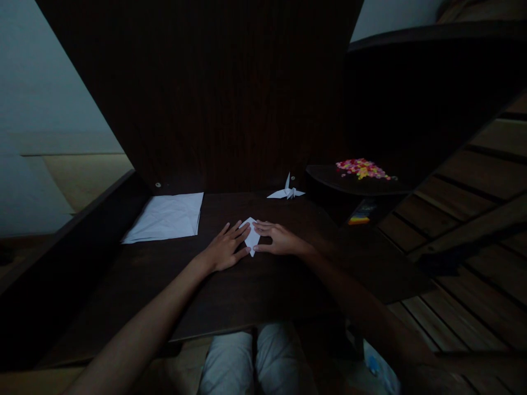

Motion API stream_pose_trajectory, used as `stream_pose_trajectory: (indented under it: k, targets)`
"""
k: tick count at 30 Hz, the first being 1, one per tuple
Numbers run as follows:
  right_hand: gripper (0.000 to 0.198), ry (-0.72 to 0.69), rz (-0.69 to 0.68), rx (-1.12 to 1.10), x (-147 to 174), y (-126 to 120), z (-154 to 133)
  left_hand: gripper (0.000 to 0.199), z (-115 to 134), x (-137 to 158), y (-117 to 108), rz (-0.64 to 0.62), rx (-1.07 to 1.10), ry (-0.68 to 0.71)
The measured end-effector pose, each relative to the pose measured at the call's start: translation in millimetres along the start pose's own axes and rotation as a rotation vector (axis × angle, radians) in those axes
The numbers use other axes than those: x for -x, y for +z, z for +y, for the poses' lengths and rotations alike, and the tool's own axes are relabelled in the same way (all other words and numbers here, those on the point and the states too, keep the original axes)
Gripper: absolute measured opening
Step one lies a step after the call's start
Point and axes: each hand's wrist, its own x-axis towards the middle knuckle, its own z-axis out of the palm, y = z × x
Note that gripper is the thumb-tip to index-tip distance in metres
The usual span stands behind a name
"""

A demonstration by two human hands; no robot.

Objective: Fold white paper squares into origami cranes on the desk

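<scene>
A small piece of folded white paper (pixel 252 237), shaped like a kite, lies flat on the dark wooden desk (pixel 230 296). My left hand (pixel 225 247) rests on its left side with the fingers spread, fingertips touching the paper's edge. From the right, my right hand (pixel 278 238) presses fingertips on the opposite edge, its thumb near the lower point and its fingers stretched out apart from the thumb. Neither hand grips the paper. Beyond the hands, a finished white origami crane (pixel 287 192) stands near the back panel.
A stack of white paper sheets (pixel 167 218) lies at the back left. Small pink, red and yellow pieces (pixel 362 168) are heaped on a corner shelf (pixel 329 178) at right. Below it sits a colourful box (pixel 360 216). A raised side board (pixel 74 230) borders the left.
</scene>
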Motion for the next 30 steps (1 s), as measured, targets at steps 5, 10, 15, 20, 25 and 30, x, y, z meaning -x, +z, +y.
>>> stream_pose_trajectory:
  k: [5,10,15,20,25,30]
  targets:
    - [0.071,-0.001,-0.034,0.006,-0.2,-3.8,-0.9,0.068,-3.5,-0.6,-2.1,-0.018,0.000,0.049]
    - [0.071,0.005,-0.053,0.001,0.1,-6.9,-2.2,0.067,-5.4,-0.8,-5.6,0.015,0.013,0.121]
    - [0.073,-0.003,-0.062,-0.015,-0.3,-6.9,-1.6,0.067,-7.0,-1.1,-6.3,0.010,0.060,0.177]
    - [0.072,-0.024,-0.056,-0.003,-0.7,-6.3,0.3,0.066,-7.7,-1.0,-5.4,0.013,0.087,0.174]
    - [0.073,-0.029,-0.072,0.003,-0.6,-7.2,0.4,0.068,-7.6,-0.6,-7.9,0.007,0.105,0.189]
    - [0.072,-0.018,-0.064,0.003,-1.0,-6.4,0.8,0.070,-7.1,-0.6,-8.4,0.007,0.118,0.176]
